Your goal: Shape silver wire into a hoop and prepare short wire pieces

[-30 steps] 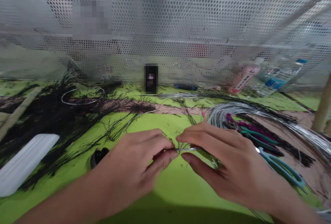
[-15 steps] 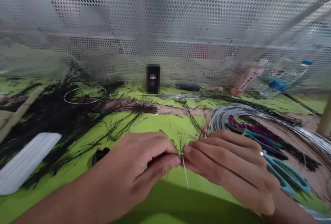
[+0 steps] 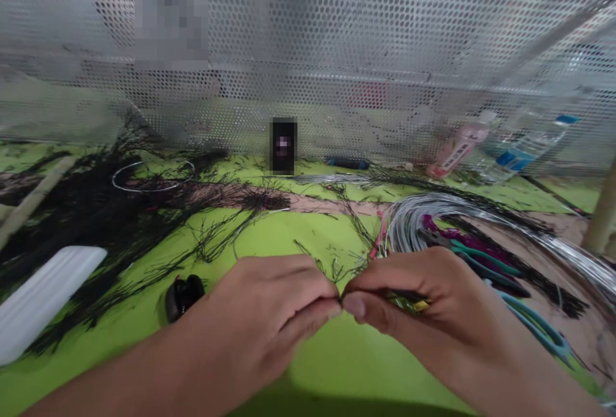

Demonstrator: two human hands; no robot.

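This looks like a craft workshop, or a table used as one, for handwork in wire. A thick coil of silver wire [image 3: 409,224] curves across the right side, with green-handled pliers [image 3: 484,255] and light-blue-handled scissors [image 3: 522,308] lying beside it. Masses of black wiry strands [image 3: 120,221] spread over the left, a thin wire hoop [image 3: 126,188] among them, and dark scraps [image 3: 302,247] litter the lime-green table covering [image 3: 269,231]. Behind rises a perforated metal panel [image 3: 308,32], plain and industrial rather than homely. A pink drink bottle [image 3: 455,151] and a clear water bottle [image 3: 517,159] near its foot suit a worker's bench
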